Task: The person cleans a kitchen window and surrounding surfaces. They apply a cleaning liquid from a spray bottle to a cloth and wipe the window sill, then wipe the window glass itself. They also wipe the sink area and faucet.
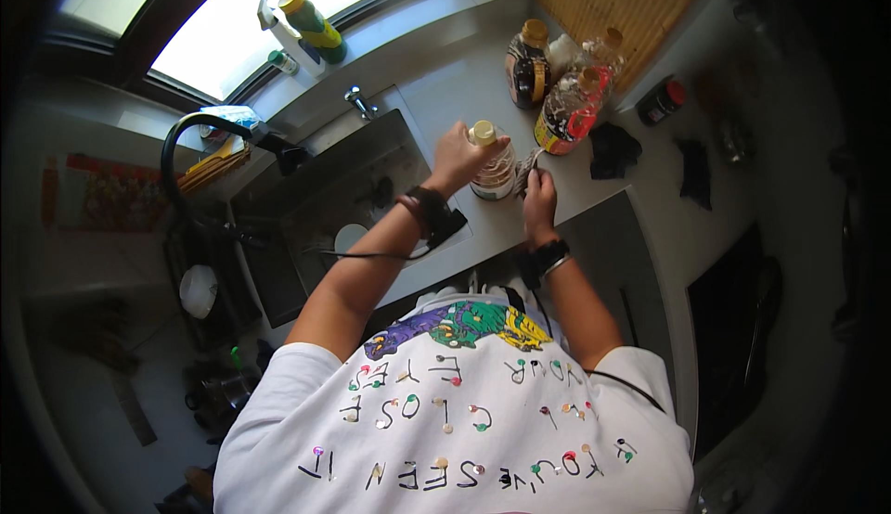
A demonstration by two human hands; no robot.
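A clear plastic bottle [494,174] with a cream cap [482,132] stands on the counter, right of the sink. My left hand [461,158] grips its upper part, just below the cap. At the bottle's right side, my right hand [540,197] is closed on a greyish-brown cloth [525,174], which lies against or close beside the bottle's lower wall. Part of the cloth is hidden by my fingers. Both wrists wear dark bands with cables.
A sink [411,131] with a white bowl [351,240] lies to the left, with a black faucet [182,124] beyond. Sauce bottles [557,121] and a black cloth-like item [614,151] are at the right. A green bottle [313,27] and a spray bottle [296,44] stand on the sill.
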